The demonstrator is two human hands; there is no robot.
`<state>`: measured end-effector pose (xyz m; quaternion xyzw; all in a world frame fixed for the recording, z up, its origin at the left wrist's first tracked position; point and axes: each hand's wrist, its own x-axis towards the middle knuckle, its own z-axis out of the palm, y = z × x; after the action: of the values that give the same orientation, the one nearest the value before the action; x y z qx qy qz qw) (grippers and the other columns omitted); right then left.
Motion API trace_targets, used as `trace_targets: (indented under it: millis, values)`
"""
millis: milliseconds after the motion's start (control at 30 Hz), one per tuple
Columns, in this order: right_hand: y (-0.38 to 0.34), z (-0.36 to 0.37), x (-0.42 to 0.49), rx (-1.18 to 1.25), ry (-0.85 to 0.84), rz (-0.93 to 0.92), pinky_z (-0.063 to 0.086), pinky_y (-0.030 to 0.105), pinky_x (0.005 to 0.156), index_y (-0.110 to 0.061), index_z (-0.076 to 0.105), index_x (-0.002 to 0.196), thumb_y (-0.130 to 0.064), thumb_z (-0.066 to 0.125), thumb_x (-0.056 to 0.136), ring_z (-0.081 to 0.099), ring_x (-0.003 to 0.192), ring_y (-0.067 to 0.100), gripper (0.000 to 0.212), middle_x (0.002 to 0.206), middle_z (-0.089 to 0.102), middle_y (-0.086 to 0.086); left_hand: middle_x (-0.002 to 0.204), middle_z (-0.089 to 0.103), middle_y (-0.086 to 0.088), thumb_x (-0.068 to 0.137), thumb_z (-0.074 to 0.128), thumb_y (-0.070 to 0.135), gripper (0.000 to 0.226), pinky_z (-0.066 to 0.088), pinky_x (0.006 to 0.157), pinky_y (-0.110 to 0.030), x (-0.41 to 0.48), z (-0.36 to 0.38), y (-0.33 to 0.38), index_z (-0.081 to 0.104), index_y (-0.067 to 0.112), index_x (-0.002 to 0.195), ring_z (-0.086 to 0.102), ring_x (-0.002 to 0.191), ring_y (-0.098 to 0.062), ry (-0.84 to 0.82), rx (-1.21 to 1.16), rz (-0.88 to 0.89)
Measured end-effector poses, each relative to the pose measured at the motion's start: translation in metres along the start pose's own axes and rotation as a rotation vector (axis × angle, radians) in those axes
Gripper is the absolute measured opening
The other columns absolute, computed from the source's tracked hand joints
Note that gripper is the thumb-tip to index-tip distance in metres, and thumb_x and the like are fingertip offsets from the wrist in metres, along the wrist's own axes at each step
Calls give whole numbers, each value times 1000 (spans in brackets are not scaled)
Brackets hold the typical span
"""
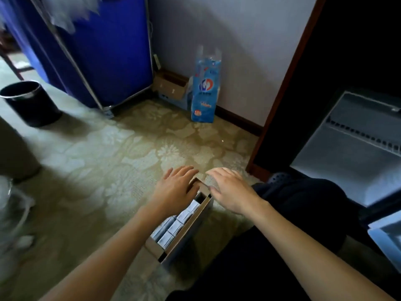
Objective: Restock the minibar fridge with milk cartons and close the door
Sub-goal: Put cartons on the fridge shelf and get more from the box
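Both of our bare forearms are reaching out from the bottom edge, and just beyond them we are looking down into a long cardboard box (184, 233) lying on the patterned carpet (104, 161). We are seeing the milk cartons (174, 227) packed inside it in rows, their pale tops showing through the open top, none of them lifted out. Our left hand (175, 187) is spreading flat over the far end of the box, fingers loosely extended, and it is looking as if the palm is pressing on a flap there; nothing is gripped in it. Our right hand (231, 192) is hovering just beside it over the same end, fingers splayed and slightly curled, holding nothing, with its thumb near the box rim; we cannot tell whether it is actually touching the cardboard.

Off to our right, the fridge (347, 148) is standing open inside a dark cabinet, its pale interior and shelf showing, and the edge of its door (386, 237) is poking in at the right border. Our dark trouser leg (293, 213) is lying between the box and the fridge.

Further back, a blue plastic pack (205, 92) is leaning upright against the white wall, with a small open cardboard carton (171, 84) beside it, a blue cart (97, 46) behind that, and a black bin (28, 103) sitting at the left.
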<state>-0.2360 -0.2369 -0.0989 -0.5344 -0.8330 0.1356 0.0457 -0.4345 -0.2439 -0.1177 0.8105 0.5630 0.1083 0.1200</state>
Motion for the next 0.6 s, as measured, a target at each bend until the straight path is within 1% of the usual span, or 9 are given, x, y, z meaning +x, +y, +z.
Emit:
trace_targets:
  millis: [133,233,333,467,533,600]
  values:
    - [-18,48,4,-27,-184,-67,21,38,118,-22,37,150,-34,45,103,33,141,17,49,153,41,-3,154,41,9,102,39,51,51,28,119,-39,-44,42,-32,39,32,149,35,143,-14,-56,-65,-153]
    - [-23,74,15,-35,-275,-93,21,39,119,-22,33,153,-34,45,103,30,144,16,53,156,37,-4,148,49,8,101,45,47,45,33,114,-37,-72,73,-47,48,29,142,44,137,-14,-52,-104,-265]
    - [-27,99,27,-35,-329,-137,20,37,120,-22,34,153,-32,49,102,30,145,15,53,155,39,-4,137,57,6,98,51,44,41,40,109,-38,-95,100,-57,55,26,134,52,129,-16,-49,-151,-362]
    - [-32,132,38,-6,-390,-168,24,37,120,-22,38,151,-31,52,101,34,143,15,53,153,43,-4,131,59,7,95,53,45,41,46,99,-37,-118,127,-69,57,26,130,54,122,-17,-58,-147,-522]
    - [-34,145,42,-1,-417,-179,26,37,119,-22,40,150,-30,53,101,36,142,16,52,152,45,-3,125,58,7,94,53,45,37,47,92,-36,-123,138,-72,59,26,126,55,117,-17,-63,-126,-547]
    - [-34,156,45,2,-445,-166,29,38,119,-23,42,149,-29,55,100,38,141,16,51,151,46,-4,122,57,7,94,54,43,33,44,90,-35,-124,146,-74,60,27,122,54,114,-17,-78,-85,-552]
